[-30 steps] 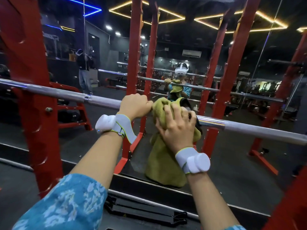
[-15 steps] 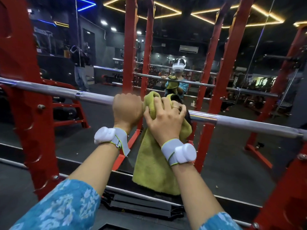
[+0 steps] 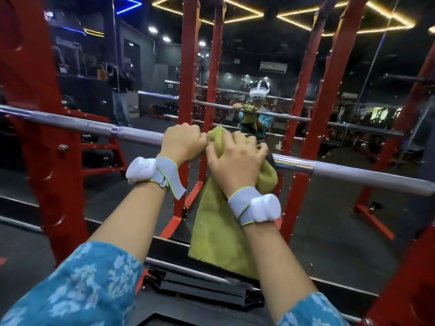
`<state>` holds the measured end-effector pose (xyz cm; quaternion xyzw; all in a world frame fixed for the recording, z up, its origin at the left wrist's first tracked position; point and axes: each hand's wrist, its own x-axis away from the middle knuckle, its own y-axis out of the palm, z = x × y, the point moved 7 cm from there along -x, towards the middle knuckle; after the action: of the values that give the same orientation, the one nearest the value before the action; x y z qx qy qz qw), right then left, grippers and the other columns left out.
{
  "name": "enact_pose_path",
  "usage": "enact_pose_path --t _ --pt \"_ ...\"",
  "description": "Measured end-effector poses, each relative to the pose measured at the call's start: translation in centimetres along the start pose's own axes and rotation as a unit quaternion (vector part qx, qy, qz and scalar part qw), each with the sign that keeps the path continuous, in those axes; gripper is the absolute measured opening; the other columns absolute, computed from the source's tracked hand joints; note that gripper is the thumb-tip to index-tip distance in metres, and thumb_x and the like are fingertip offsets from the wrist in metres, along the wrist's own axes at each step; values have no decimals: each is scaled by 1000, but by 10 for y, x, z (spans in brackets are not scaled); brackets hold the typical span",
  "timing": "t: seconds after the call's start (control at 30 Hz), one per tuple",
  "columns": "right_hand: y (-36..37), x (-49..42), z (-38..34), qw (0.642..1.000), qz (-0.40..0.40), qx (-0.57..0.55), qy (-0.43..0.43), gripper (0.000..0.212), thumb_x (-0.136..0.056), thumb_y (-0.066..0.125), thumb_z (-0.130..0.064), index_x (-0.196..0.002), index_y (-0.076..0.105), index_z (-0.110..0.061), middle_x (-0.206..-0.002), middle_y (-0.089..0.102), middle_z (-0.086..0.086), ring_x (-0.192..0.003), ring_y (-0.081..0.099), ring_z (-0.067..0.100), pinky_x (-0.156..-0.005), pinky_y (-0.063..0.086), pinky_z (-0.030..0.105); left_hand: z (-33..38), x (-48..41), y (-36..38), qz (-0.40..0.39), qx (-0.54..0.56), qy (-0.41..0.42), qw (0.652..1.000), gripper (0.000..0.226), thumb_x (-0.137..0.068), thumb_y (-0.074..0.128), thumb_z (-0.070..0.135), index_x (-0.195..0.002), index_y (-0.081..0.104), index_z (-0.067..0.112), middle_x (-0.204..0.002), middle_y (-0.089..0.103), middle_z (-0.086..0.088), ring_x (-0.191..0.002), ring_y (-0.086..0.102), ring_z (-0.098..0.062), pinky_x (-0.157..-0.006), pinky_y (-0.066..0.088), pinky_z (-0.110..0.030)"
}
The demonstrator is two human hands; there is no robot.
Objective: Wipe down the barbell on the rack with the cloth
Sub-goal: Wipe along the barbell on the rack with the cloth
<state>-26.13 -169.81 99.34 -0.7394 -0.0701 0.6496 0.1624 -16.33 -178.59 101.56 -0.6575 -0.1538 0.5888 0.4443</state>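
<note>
Head view — both hands on barbell (image 3: 353,172); right hand (image 3: 235,161) grips cloth (image 3: 216,222).

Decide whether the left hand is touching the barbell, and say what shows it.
Touching. The head view shows the left hand wrapped around the barbell, fingers curled over its top.

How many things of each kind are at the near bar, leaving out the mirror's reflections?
Hands: 2, left hand and right hand
Wrist bands: 2, left wrist band and right wrist band
Cloth: 1
Barbell: 1
Total: 6
</note>
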Motion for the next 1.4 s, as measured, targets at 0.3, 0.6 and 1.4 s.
enact_pose_path --t 0.3,0.6,1.4 --pt "-13 12 40 997 64 23 -25 36 -80 51 -43 -97 69 -19 -91 65 4 -80 56 31 -89 33 43 -2 2 -1 19 0 -11 1000 37 -94 36 27 -91 62 1 -100 62 -24 -93 57 -39 -70 33 -35" --pt "7 23 0 995 12 11 -99 47 -81 44 -47 -118 53 -20 -113 62 9 -101 45 32 -95 26 52 -2 1 2 18 -7 -18 1000 40 -96 35 28 -94 63 -1 -101 62 -25 -96 57 -41 -69 33 -35" --pt "-11 0 29 998 -56 3 -40 43 -79 41 -47 -88 69 -15 -77 62 7 -72 57 31 -75 32 38 3 16 -2 205 3 75 976 38 -71 30 18 -41 49 5 -40 52 -14 -31 45 -30 -50 20 -20"
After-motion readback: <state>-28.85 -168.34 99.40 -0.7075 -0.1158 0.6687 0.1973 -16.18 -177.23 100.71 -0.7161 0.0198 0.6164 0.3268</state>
